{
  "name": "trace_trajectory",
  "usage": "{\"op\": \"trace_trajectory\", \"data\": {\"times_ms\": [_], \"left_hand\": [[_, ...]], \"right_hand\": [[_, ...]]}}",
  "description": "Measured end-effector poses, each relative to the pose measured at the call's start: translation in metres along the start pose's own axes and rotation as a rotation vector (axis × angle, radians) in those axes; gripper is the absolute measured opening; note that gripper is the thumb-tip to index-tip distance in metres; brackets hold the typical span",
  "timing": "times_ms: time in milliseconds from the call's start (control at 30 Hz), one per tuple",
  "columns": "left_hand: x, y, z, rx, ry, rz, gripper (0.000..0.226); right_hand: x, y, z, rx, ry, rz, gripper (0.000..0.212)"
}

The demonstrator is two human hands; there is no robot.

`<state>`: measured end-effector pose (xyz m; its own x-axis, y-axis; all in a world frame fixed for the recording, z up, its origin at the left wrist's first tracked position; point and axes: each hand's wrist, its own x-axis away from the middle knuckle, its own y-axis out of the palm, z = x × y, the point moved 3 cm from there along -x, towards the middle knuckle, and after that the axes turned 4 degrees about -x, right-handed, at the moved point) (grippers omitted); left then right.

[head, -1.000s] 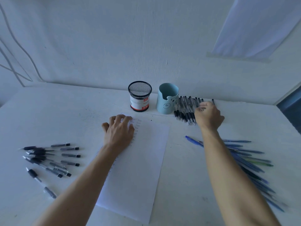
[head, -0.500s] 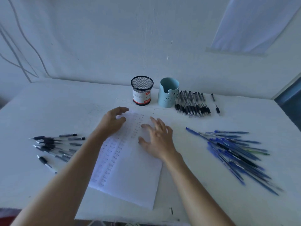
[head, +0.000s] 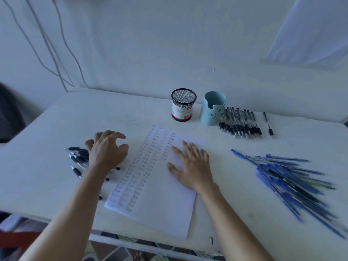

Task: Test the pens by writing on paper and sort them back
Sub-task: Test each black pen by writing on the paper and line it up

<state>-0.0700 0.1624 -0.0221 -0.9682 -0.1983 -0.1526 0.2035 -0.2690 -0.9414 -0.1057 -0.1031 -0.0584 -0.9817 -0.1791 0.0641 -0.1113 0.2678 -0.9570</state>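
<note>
The left grip [head: 108, 149] stands wide: the fingers are spread and bent like a claw, the thumb is held away from the forefinger, and nothing shows clasped in it. It is over a loose cluster of black pens [head: 79, 157], but I cannot tell whether it touches them or hovers just above. The dark ends of these pens stick out on the grip's outer side. A few more ends show from under the wrist, on the side toward the paper [head: 165, 204].

The right grip [head: 192, 166] is wide as well. It lies flat, palm down, on the far right part of the paper, with the fingers straight and fanned. Between the two grips, columns of small handwritten words run down the sheet. The part of the sheet back beside the right wrist is blank.

Beyond the right grip's fingertips, well apart from it, a black mesh cup [head: 183, 104] and a pale blue cup [head: 212, 108] stand upright side by side. Just beside the blue cup, on its outer side, lies a neat row of dark pens [head: 239, 123], and a single pen [head: 267, 123] lies a little further out. Outward of the right grip, well apart, a fanned heap of blue pens [head: 291, 181] lies on the white tabletop [head: 41, 176].
</note>
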Motion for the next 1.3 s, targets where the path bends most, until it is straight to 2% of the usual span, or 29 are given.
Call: {"op": "trace_trajectory", "data": {"times_ms": [200, 367, 500, 667, 733, 833, 933, 1000, 1100, 1200, 1267, 1300], "left_hand": [[0.003, -0.004, -0.014, -0.141, 0.0, -0.174, 0.025], [-0.001, -0.004, -0.015, -0.061, -0.02, -0.125, 0.017], [-0.001, 0.001, -0.009, 0.038, 0.09, -0.017, 0.018], [0.005, -0.015, 0.024, 0.438, 0.343, 0.281, 0.014], [0.009, -0.023, 0.041, 0.549, 0.362, 0.346, 0.013], [0.007, -0.023, 0.058, 0.827, 0.201, 0.242, 0.019], [0.006, -0.016, 0.073, 1.287, 0.027, -0.012, 0.046], [0.01, -0.014, 0.084, 1.493, -0.062, -0.123, 0.041], [0.015, -0.011, 0.095, 1.641, -0.183, -0.2, 0.023], [0.015, -0.004, 0.098, 1.762, -0.263, -0.209, 0.027], [0.012, 0.005, 0.098, 1.724, -0.271, -0.177, 0.028], [0.011, 0.009, 0.097, 1.674, -0.26, -0.142, 0.021]], "right_hand": [[0.0, 0.001, 0.0, 0.0, 0.003, 0.011, 0.088], [0.0, 0.001, 0.001, -0.003, 0.005, 0.015, 0.089], [0.0, 0.0, 0.0, -0.027, 0.013, 0.015, 0.088], [0.004, -0.004, -0.002, -0.041, -0.009, 0.019, 0.09], [0.006, -0.005, -0.002, -0.035, -0.019, 0.048, 0.089], [0.007, -0.005, -0.002, -0.063, -0.022, 0.073, 0.085], [0.008, -0.005, -0.002, -0.107, -0.038, 0.107, 0.083], [0.01, -0.007, -0.001, -0.16, -0.065, 0.124, 0.082], [0.01, -0.009, -0.001, -0.202, -0.098, 0.125, 0.08], [0.01, -0.006, 0.001, -0.162, -0.085, 0.117, 0.079], [0.011, -0.002, 0.001, -0.113, -0.049, 0.104, 0.08], [0.011, -0.001, 0.002, -0.095, -0.029, 0.093, 0.08]]}}
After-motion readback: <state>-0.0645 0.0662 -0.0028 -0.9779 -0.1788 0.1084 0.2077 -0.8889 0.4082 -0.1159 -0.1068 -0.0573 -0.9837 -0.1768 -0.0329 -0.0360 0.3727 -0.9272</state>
